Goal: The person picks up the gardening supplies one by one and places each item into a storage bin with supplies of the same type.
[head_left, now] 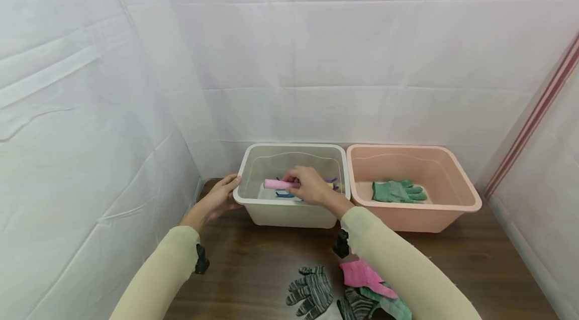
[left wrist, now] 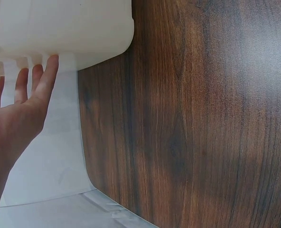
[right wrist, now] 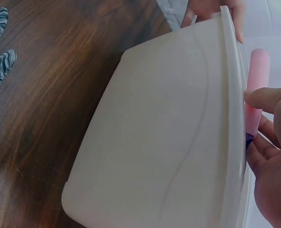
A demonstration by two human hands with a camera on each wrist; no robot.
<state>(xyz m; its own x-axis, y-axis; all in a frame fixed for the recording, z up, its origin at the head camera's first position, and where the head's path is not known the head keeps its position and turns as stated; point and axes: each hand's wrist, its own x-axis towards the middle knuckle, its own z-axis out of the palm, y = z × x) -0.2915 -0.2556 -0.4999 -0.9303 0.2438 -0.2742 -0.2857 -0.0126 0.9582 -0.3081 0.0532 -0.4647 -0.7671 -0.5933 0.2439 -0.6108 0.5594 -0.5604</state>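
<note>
Over the inside of the off-white plastic bin [head_left: 289, 213], my right hand [head_left: 311, 187] pinches a smooth pink cylinder [head_left: 277, 184] between thumb and fingers. In the right wrist view, the cylinder [right wrist: 258, 71] stands out past the rim, with a dark purple bit [right wrist: 248, 138] at its lower end. My left hand [head_left: 220, 196] holds the bin's left rim, thumb on top and fingers below. In the left wrist view those fingers touch the underside of the rim. Blue pieces [head_left: 285, 194] and purple pieces [head_left: 332, 180] lie in the bin, partly hidden by my right hand.
A peach bin [head_left: 407, 217] stands right beside it, with a green glove [head_left: 398, 191] inside. In front lie a grey striped glove [head_left: 311, 291], a pink glove [head_left: 365, 277] and other gloves, partly under my right forearm. White sheeting [head_left: 289, 69] encloses the brown table [head_left: 253, 254].
</note>
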